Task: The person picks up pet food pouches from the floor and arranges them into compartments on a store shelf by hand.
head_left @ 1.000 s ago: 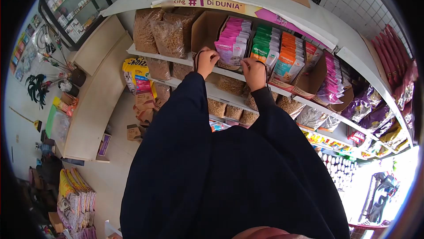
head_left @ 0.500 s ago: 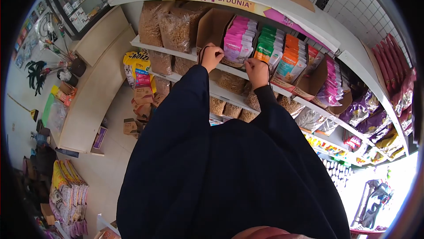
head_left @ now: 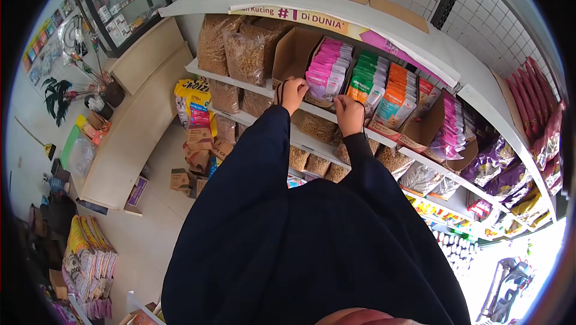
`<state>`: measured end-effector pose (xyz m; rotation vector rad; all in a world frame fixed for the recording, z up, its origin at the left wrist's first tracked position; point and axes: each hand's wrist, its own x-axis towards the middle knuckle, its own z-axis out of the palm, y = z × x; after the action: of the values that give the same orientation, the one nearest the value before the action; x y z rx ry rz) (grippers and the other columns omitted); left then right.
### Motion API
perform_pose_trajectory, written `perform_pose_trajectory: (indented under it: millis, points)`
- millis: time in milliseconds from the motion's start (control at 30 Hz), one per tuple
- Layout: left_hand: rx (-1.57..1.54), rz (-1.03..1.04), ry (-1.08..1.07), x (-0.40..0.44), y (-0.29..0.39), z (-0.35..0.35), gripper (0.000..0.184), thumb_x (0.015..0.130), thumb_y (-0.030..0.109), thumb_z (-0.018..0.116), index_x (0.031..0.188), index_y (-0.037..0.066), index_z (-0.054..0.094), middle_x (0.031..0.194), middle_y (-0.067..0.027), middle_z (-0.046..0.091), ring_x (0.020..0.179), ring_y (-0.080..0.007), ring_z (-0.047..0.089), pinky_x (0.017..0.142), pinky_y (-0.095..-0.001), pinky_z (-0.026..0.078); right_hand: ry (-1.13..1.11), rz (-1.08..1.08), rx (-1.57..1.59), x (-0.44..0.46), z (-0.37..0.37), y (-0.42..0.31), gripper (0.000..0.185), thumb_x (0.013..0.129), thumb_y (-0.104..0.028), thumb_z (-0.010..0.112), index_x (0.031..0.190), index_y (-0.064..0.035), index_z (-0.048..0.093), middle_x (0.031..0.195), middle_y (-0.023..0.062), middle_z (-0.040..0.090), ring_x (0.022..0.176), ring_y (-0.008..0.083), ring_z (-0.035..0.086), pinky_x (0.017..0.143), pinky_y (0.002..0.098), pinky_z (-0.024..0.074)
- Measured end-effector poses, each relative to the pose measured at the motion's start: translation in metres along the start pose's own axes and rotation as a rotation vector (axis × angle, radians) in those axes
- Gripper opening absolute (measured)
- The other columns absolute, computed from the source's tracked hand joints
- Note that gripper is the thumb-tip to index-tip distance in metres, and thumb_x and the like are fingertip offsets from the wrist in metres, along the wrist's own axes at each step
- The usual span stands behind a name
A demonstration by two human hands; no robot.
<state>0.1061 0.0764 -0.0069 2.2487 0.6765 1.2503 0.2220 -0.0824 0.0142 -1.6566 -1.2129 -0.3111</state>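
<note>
Pink pouches [head_left: 327, 73] stand in a row in an open carton on the upper shelf. My left hand [head_left: 292, 94] is at the left front corner of this row, its fingers pinched together. Near the right front of the same carton is my right hand [head_left: 349, 114], fingers closed as well. Whatever either hand grips is too small to make out. Green pouches [head_left: 366, 83] and orange pouches [head_left: 394, 96] stand to the right. An empty brown carton [head_left: 295, 54] is at the left of the pink row.
Clear bags of brown kibble [head_left: 245, 58] fill the shelf's left end. A beige counter [head_left: 129, 118] and a glass cabinet [head_left: 123, 4] stand at the left. Cartons [head_left: 181, 180] lie on the floor. Stacked sacks [head_left: 90, 265] are at the lower left.
The view has shifted slightly, so the shelf sits a little differently in frame. Both hands stay at the front of the pink row, with their fingers still closed.
</note>
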Motion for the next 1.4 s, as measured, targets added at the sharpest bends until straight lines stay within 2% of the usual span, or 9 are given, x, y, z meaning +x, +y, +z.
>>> perform_pose_trajectory:
  millis: [100,167,300,333,533,600,767,1033,1400]
  points:
    - [-0.065,0.027,-0.010,-0.006,-0.001,0.000,0.008,0.074,0.005,0.062,0.078,-0.001,0.057,0.066,-0.0117,0.048,0.058,-0.0238,0.050,0.054,-0.0350,0.038,-0.039,0.007,-0.027,0.000,-0.007,-0.001,0.016,0.077,-0.017,0.061,0.080,-0.0015,0.063,0.061,0.0144,0.060,0.055,0.0245,0.061,0.051,0.0317,0.0453]
    - [0.016,0.062,-0.014,-0.009,0.000,0.000,0.012,0.075,0.001,0.057,0.086,0.001,0.056,0.067,-0.0120,0.049,0.062,-0.0258,0.052,0.055,-0.0357,0.039,-0.213,-0.003,0.008,0.007,-0.022,-0.006,0.013,0.076,-0.013,0.060,0.081,-0.0014,0.063,0.063,0.0167,0.059,0.058,0.0311,0.059,0.054,0.0357,0.0465]
    - [-0.023,0.092,0.169,-0.031,0.014,-0.001,0.041,0.074,-0.002,0.051,0.114,0.005,0.043,0.097,-0.0172,0.052,0.087,-0.0311,0.053,0.073,-0.0365,0.043,-0.033,-0.141,0.009,0.046,-0.054,-0.032,0.016,0.076,-0.012,0.056,0.086,-0.0022,0.064,0.074,0.0186,0.061,0.067,0.0329,0.060,0.061,0.0360,0.0476]
    - [0.012,0.099,0.153,-0.033,0.027,-0.011,0.049,0.074,0.002,0.054,0.121,0.006,0.038,0.115,-0.0186,0.045,0.101,-0.0338,0.047,0.084,-0.0387,0.039,-0.030,-0.138,0.007,0.057,-0.055,-0.032,0.016,0.076,-0.012,0.056,0.086,-0.0022,0.064,0.074,0.0186,0.061,0.067,0.0329,0.060,0.061,0.0360,0.0476]
    - [0.197,0.321,0.097,-0.029,0.098,-0.042,0.054,0.074,0.014,0.060,0.124,0.009,0.040,0.130,-0.0152,0.036,0.121,-0.0329,0.031,0.098,-0.0431,0.024,-0.052,-0.420,-0.240,0.117,-0.015,0.003,0.025,0.082,-0.028,0.045,0.077,-0.0085,0.060,0.079,0.0144,0.060,0.081,0.0354,0.054,0.070,0.0496,0.0411]
    - [0.277,0.364,0.008,-0.023,0.105,-0.040,0.056,0.074,0.020,0.061,0.126,0.013,0.041,0.136,-0.0115,0.032,0.128,-0.0310,0.023,0.102,-0.0436,0.018,-0.172,-0.368,-0.298,0.134,-0.012,0.005,0.024,0.082,-0.025,0.045,0.079,-0.0065,0.061,0.079,0.0164,0.059,0.078,0.0353,0.055,0.069,0.0461,0.0426]
    - [0.315,0.362,-0.053,-0.013,0.108,-0.027,0.055,0.077,0.022,0.060,0.127,0.012,0.040,0.133,-0.0136,0.034,0.127,-0.0322,0.025,0.102,-0.0452,0.018,-0.535,-0.460,-0.301,0.176,-0.003,0.029,0.016,0.075,-0.019,0.051,0.078,-0.0068,0.061,0.075,0.0152,0.060,0.073,0.0312,0.058,0.064,0.0378,0.0456]
    - [0.245,0.339,-0.012,-0.011,0.102,-0.022,0.062,0.068,0.013,0.065,0.126,0.013,0.041,0.129,-0.0130,0.039,0.123,-0.0317,0.030,0.100,-0.0440,0.026,-0.645,-0.176,-0.163,0.191,0.020,0.037,0.014,0.069,-0.015,0.057,0.079,-0.0080,0.064,0.075,0.0095,0.063,0.072,0.0217,0.061,0.066,0.0312,0.0468]
    - [0.268,0.322,-0.049,-0.005,0.098,-0.014,0.061,0.067,0.009,0.065,0.124,0.016,0.044,0.127,-0.0103,0.041,0.121,-0.0299,0.033,0.098,-0.0431,0.028,-0.552,-0.194,0.047,0.180,0.010,0.019,0.016,0.075,-0.018,0.053,0.075,-0.0063,0.065,0.072,0.0066,0.064,0.068,0.0180,0.062,0.066,0.0287,0.0478]
